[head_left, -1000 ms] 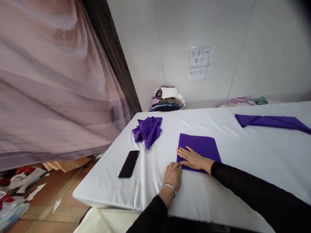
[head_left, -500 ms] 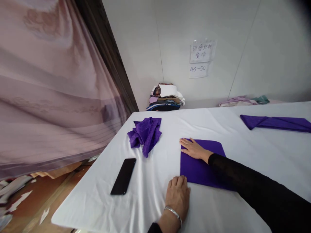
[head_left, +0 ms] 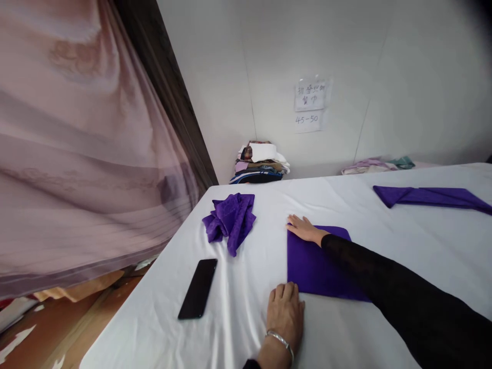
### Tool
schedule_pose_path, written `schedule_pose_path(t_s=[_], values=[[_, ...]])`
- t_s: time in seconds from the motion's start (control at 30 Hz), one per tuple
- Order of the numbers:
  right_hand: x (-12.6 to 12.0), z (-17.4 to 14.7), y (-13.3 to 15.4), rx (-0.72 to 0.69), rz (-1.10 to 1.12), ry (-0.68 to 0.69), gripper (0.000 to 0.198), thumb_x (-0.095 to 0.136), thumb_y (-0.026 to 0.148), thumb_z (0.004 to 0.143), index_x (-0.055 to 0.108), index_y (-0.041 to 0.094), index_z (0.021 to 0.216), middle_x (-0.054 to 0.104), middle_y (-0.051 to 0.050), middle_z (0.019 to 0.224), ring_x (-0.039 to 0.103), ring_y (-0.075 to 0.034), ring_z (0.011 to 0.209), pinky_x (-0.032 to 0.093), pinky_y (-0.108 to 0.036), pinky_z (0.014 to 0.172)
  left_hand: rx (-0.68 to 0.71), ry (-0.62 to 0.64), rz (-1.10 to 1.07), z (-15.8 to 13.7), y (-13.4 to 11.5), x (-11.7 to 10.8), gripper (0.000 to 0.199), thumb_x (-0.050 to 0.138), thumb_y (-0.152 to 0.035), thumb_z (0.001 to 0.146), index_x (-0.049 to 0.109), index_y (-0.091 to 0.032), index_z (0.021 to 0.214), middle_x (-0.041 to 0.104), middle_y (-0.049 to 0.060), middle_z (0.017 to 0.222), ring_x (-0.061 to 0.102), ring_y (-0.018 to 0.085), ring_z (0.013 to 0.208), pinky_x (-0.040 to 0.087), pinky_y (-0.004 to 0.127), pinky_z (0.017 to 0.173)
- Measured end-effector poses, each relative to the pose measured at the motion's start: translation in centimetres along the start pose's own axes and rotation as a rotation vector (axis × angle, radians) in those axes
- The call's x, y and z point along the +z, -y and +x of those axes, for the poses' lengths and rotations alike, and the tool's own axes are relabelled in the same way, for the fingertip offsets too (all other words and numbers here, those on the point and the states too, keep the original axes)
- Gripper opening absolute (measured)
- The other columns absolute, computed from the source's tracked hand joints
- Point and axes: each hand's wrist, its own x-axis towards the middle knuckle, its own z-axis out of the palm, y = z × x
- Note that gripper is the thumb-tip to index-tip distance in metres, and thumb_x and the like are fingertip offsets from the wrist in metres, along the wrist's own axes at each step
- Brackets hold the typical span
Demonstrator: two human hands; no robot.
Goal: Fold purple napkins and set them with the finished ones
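A folded purple napkin (head_left: 313,269) lies flat on the white-covered table, its left edge straight. My right hand (head_left: 303,228) rests flat on its upper left corner, fingers spread and slightly past the edge. The right forearm, in a black sleeve, crosses over the napkin and hides its right part. At the lower left corner is my left hand (head_left: 286,310), with a silver bangle (head_left: 280,338) at the wrist. Its fingers are bent and close together on that corner, and their tips are partly hidden.
A crumpled purple cloth (head_left: 232,218) and a black phone (head_left: 198,289) lie to the left. A long folded purple cloth (head_left: 430,196) is at the far right. Piled clothes (head_left: 261,164) sit behind the table (head_left: 154,318), below paper signs (head_left: 309,97). A pink curtain (head_left: 77,154) hangs left.
My right hand has slid slightly up toward the napkin's top left corner. My left hand stays at the lower corner. The camera view has tilted up a little.
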Motion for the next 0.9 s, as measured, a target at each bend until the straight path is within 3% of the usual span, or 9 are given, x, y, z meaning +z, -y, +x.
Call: schedule_pose_path(t_s=[0.07,0.23,0.33,0.43,0.6,0.77,0.9], values=[[-0.3,-2.0,0.8,-0.019,0.008,-0.018,0.066,0.014,0.057,0.088,0.017,0.019,0.142,0.013,-0.007,0.149,0.006,-0.022,0.136,0.006,-0.045,0.108,0.005,-0.008,-0.003,0.1,0.1,-0.2,0.035,0.043,-0.027,0.086,0.052,-0.022,0.119,0.058,0.002,0.112,0.048,0.02,0.098,0.04,0.035,0.086],[2.0,-10.9,3.9,-0.372,0.035,0.028,0.069,0.024,0.06,0.087,0.015,0.019,0.143,0.017,-0.008,0.148,0.008,-0.022,0.136,-0.001,-0.044,0.109,0.041,-0.019,0.01,0.3,0.2,-0.5,0.033,0.04,-0.022,0.085,0.055,-0.021,0.115,0.058,0.002,0.111,0.047,0.021,0.097,0.039,0.037,0.086],[3.2,-14.4,4.9,-0.426,0.074,0.076,0.069,0.026,0.059,0.087,0.015,0.019,0.142,0.017,-0.009,0.148,0.01,-0.022,0.135,-0.002,-0.044,0.109,0.059,-0.032,0.025,0.4,0.2,-0.7,0.033,0.038,-0.021,0.086,0.056,-0.021,0.114,0.058,0.003,0.111,0.048,0.021,0.097,0.039,0.037,0.085],[2.8,-15.0,3.9,-0.37,0.081,0.06,0.067,0.025,0.059,0.088,0.017,0.019,0.142,0.017,-0.008,0.148,0.009,-0.022,0.135,-0.001,-0.044,0.109,0.065,-0.057,0.042,0.2,0.2,-0.8,0.034,0.037,-0.022,0.087,0.054,-0.021,0.117,0.059,0.003,0.112,0.048,0.02,0.099,0.039,0.036,0.087],[1.1,-14.9,-0.7,-0.139,0.041,-0.024,0.068,0.021,0.061,0.087,0.021,0.019,0.141,0.018,-0.007,0.148,0.01,-0.022,0.135,0.001,-0.046,0.108,0.072,-0.083,0.066,0.1,0.2,-1.2,0.033,0.038,-0.021,0.087,0.055,-0.021,0.116,0.058,0.003,0.115,0.049,0.019,0.102,0.039,0.034,0.089],[0.3,-17.6,-4.6,0.072,0.052,-0.089,0.07,0.02,0.062,0.087,0.028,0.016,0.139,0.021,-0.009,0.146,0.012,-0.023,0.135,0.005,-0.046,0.108,0.093,-0.102,0.087,0.2,0.1,-1.7,0.032,0.036,-0.021,0.088,0.056,-0.02,0.114,0.059,0.004,0.111,0.05,0.019,0.1,0.04,0.034,0.087],[0.0,-20.6,-5.1,0.062,0.112,-0.138,0.063,0.02,0.059,0.088,0.028,0.021,0.139,0.022,-0.006,0.146,0.013,-0.021,0.135,0.004,-0.045,0.109,0.133,-0.121,0.142,1.1,0.0,-1.6,0.03,0.041,-0.018,0.086,0.058,-0.021,0.111,0.06,0.004,0.105,0.05,0.02,0.099,0.039,0.036,0.087]])
